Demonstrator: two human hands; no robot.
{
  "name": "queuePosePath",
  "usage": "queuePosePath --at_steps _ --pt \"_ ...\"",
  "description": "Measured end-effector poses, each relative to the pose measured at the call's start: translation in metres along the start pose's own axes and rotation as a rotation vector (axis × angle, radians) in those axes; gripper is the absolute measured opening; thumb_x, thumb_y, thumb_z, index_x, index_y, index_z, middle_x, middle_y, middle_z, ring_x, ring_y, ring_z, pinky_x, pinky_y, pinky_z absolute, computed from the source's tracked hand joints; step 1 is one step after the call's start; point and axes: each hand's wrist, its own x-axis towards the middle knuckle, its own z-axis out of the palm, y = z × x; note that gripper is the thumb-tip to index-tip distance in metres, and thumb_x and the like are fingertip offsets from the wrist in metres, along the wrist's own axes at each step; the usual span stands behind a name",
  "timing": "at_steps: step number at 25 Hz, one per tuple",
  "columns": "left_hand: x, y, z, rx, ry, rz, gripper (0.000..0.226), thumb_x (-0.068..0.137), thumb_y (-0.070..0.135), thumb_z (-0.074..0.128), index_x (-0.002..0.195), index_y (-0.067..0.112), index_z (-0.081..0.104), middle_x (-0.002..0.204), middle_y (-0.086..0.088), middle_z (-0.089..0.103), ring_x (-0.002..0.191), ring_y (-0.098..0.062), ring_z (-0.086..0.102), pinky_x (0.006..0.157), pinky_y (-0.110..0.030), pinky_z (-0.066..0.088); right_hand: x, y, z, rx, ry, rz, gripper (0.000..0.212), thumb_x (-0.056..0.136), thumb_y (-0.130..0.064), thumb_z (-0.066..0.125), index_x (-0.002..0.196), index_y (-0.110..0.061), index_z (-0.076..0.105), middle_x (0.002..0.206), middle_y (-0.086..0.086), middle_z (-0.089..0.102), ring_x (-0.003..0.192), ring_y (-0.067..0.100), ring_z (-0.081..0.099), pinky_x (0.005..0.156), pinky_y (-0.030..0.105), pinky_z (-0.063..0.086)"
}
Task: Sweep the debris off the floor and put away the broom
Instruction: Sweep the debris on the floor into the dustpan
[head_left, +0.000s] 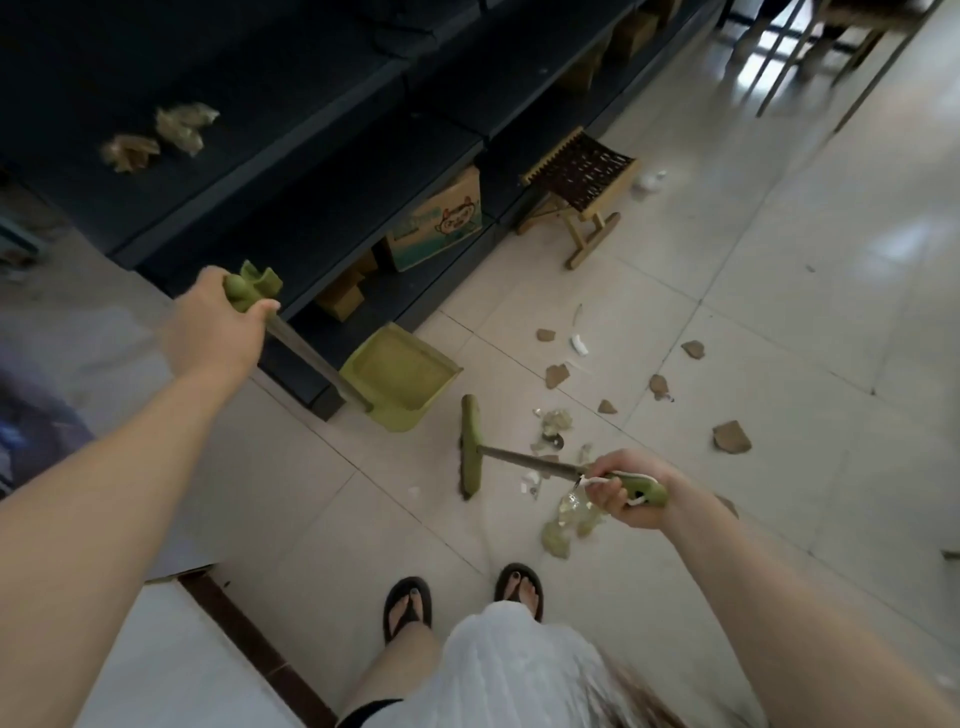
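Observation:
My left hand (218, 327) grips the green top of a long-handled dustpan (397, 376), whose green pan rests on the tiled floor beside the dark shelving. My right hand (626, 488) holds the green grip of a short broom; its green head (470, 447) stands on the floor just right of the pan. Debris (558, 374) lies scattered to the right of the broom: brown shards, white bits and pale crumpled pieces, some under the broom's shaft near my right hand.
Dark shelving (332, 156) runs along the left, with cardboard boxes (441, 218) on its lowest level and crumpled paper on a shelf. A small wooden folding stool (576, 187) stands farther ahead. My feet in sandals (408, 605) are below the broom. A pale counter edge (171, 649) sits bottom left.

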Motion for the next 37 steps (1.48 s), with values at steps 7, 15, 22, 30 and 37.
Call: queuePosePath --at_steps 7,15,22,30,37 --pt "-0.013 0.028 0.01 0.02 -0.024 0.09 0.031 0.085 0.038 0.065 0.098 0.016 0.048 0.09 -0.006 0.06 0.086 -0.032 0.059 0.075 -0.049 0.053 0.035 0.035 0.06 -0.148 -0.162 0.142 0.029 0.095 -0.007 0.035 0.068 -0.005 0.046 0.044 0.003 0.043 0.026 0.006 0.041 0.024 0.013 0.032" --pt "-0.025 0.01 0.048 0.073 -0.082 0.236 0.035 0.084 0.041 0.065 0.104 0.015 0.052 0.087 -0.001 0.056 0.082 -0.025 0.057 0.078 -0.045 0.051 0.109 0.059 0.096 -0.352 -0.123 0.177 0.025 0.093 -0.007 0.035 0.07 -0.007 0.045 0.037 0.001 0.042 0.025 0.006 0.037 0.026 0.012 0.031" --pt "-0.028 0.023 0.03 0.06 -0.139 0.25 0.033 0.084 0.043 0.065 0.1 0.018 0.052 0.084 0.001 0.058 0.078 -0.023 0.059 0.075 -0.047 0.053 0.07 0.037 0.049 -0.146 0.001 0.105 0.027 0.093 -0.008 0.04 0.068 -0.004 0.047 0.04 0.004 0.046 0.024 0.007 0.041 0.024 0.012 0.032" --pt "-0.037 0.05 0.027 0.09 -0.143 0.422 0.034 0.085 0.042 0.064 0.102 0.015 0.054 0.084 -0.003 0.064 0.073 -0.024 0.061 0.069 -0.043 0.052 0.006 0.019 -0.049 0.132 0.113 -0.025 0.021 0.093 -0.009 0.034 0.076 -0.003 0.045 0.041 0.005 0.045 0.024 0.007 0.043 0.024 0.01 0.032" --pt "-0.032 0.083 0.033 0.082 -0.102 0.452 0.035 0.085 0.041 0.065 0.103 0.013 0.054 0.086 -0.006 0.065 0.077 -0.027 0.062 0.072 -0.045 0.053 -0.024 0.019 -0.085 0.2 0.171 -0.127 0.022 0.091 -0.008 0.031 0.074 -0.005 0.043 0.037 0.004 0.041 0.022 0.006 0.039 0.023 0.01 0.029"
